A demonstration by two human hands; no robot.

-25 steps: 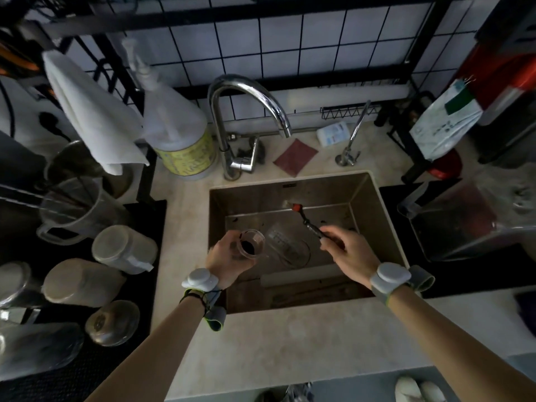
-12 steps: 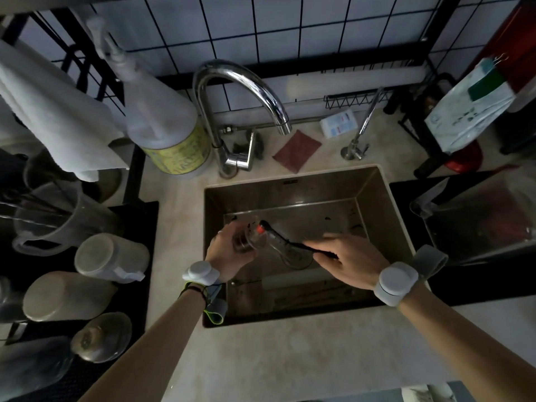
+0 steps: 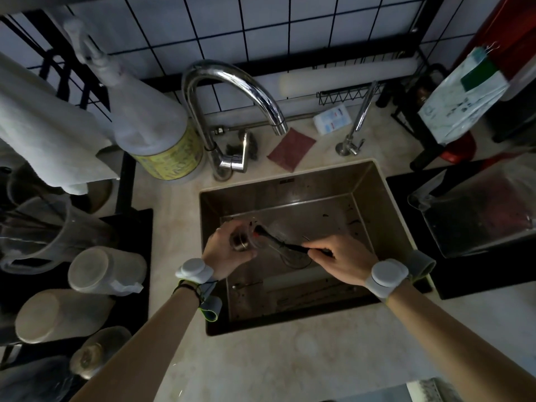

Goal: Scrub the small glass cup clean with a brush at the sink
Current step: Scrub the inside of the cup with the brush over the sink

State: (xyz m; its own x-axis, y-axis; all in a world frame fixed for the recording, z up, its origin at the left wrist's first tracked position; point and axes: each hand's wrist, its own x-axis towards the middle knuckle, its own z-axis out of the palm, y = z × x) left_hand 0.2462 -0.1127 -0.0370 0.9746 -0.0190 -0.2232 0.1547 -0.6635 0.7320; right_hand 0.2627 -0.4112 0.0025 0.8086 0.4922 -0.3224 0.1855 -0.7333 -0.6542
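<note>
Brush (image 3: 285, 243) position is the main change: a second ago its red-tipped head pointed toward the far wall of the sink (image 3: 374, 198), well apart from the small glass cup (image 3: 245, 239); half a second ago the head had swung left to the cup's mouth. Now the head sits at or just inside the cup opening, with the dark handle running right toward the right hand (image 3: 343, 256).

Left hand (image 3: 226, 250): fingers curled round the cup, holding it on its side above the sink basin, mouth facing right. The grip is much as it was in both earlier views; only the cup's tilt has altered to present the opening to the brush.

Right hand: thumb and fingers pinch the near end of the brush handle. The hand has shifted left with the tool.

Tap (image 3: 237, 91) shows no running water in this view; whether the cup is wet cannot be told. A second clear vessel appears to lie on the sink floor below the brush, its outline faint.

Assessment: the approach phase appears complete and scrubbing is at its start. How deep the bristles reach is not resolvable because glass and dim light obscure the tip. Next action likely calls for working the head against the inner wall and base while the left hand steadies the cup against the push.
</note>
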